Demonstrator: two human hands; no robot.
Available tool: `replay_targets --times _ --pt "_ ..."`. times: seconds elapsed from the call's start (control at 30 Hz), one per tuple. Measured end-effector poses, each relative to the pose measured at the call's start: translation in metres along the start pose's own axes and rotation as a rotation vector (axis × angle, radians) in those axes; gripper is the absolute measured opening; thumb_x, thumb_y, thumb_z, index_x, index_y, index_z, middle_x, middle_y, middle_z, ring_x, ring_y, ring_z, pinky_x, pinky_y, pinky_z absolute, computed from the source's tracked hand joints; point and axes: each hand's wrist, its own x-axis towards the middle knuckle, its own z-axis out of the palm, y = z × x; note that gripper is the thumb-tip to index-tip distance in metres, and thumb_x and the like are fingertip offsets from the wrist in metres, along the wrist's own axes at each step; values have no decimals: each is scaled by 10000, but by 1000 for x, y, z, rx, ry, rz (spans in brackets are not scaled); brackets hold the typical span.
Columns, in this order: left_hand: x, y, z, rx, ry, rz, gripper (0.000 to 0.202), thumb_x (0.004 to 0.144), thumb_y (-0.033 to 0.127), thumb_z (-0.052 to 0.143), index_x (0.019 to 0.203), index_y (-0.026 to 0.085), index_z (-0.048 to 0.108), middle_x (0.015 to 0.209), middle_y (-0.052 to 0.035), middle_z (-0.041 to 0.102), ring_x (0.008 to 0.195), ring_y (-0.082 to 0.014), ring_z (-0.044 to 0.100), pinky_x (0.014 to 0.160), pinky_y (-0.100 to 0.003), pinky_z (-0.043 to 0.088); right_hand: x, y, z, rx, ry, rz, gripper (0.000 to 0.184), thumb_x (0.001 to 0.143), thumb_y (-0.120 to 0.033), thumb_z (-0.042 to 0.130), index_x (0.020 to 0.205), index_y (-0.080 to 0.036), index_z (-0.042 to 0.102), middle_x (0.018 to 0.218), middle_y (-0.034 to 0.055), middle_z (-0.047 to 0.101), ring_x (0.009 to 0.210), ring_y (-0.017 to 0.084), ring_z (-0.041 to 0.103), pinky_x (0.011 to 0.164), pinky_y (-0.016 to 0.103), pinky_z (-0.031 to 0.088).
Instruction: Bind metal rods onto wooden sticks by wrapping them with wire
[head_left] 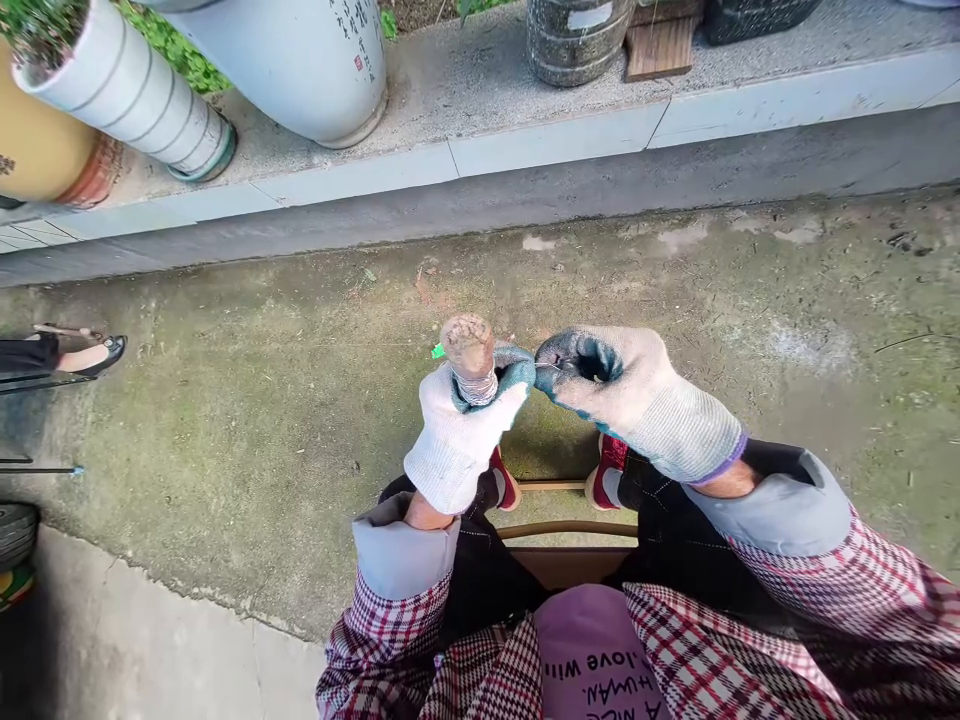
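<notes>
My left hand, in a white work glove with a dark rubber coating, is closed around a wooden stick seen from its rounded, worn end. Just below that end, thin pale string or wire is wound round the stick in several turns. My right hand, gloved the same way, pinches thumb against forefinger beside the left fingertips. A short thin strand shows at that pinch and seems to be the same string. A small green piece shows just left of the stick; whether it touches is unclear. The stick's lower part is hidden by my glove.
Beyond my hands runs a low tiled ledge with a large white pot, a ribbed white planter and a dark plastic container. At left, another person's foot rests on the mossy concrete floor.
</notes>
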Motion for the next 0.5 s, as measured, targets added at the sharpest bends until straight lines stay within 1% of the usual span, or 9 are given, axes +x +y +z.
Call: replay_targets --times 0.1,0.17,0.23,0.27,0.3,0.37,0.43,0.5 --pt "-1 0 1 63 -3 -12 102 693 239 784 761 187 729 731 -13 709 559 -125 598 488 -232 502 -3 -2 -1 -319 41 -138 129 849 -232 599 845 -190 722 745 15 691 659 153 614 601 261 424" --pt "-1 -1 2 90 -7 -31 116 695 259 787 760 191 720 697 -4 691 517 -117 569 455 -232 475 -3 -3 -1 -538 49 -191 160 866 -256 582 869 -190 728 775 35 700 676 174 621 598 279 396" --pt "-2 -2 3 107 -12 -52 132 715 294 782 749 195 701 644 8 660 464 -109 530 421 -234 444 -4 -2 0 -656 56 -191 187 879 -273 563 884 -193 732 779 44 698 666 181 614 582 288 371" --pt "-2 -3 3 117 -13 -54 144 727 313 777 740 197 691 629 10 650 449 -108 518 406 -236 430 -4 -2 1 -650 67 -178 187 874 -271 562 881 -194 732 775 43 695 664 179 611 582 287 371" --pt "-1 -3 3 132 -15 -42 152 733 322 774 733 200 684 632 8 654 453 -113 526 406 -239 430 -4 -1 2 -592 77 -157 177 858 -260 567 873 -195 731 769 37 691 668 175 609 590 283 383" --pt "-1 -6 2 185 -14 20 134 735 315 773 747 210 690 698 -6 694 533 -140 597 465 -252 488 -3 0 5 -340 92 -77 154 813 -229 577 836 -188 723 728 16 671 647 155 595 594 268 417" --pt "-1 -10 0 255 -13 119 109 734 288 772 807 229 716 794 -11 734 672 -174 677 600 -277 565 -1 1 8 -6 86 64 140 776 -230 587 808 -177 713 667 -7 636 570 126 554 543 250 434" --pt "-1 -17 -3 318 -16 226 146 733 258 772 875 257 735 868 -4 755 792 -193 714 733 -295 592 2 0 9 276 66 216 151 750 -269 621 811 -167 713 615 -22 602 483 104 497 456 236 418"
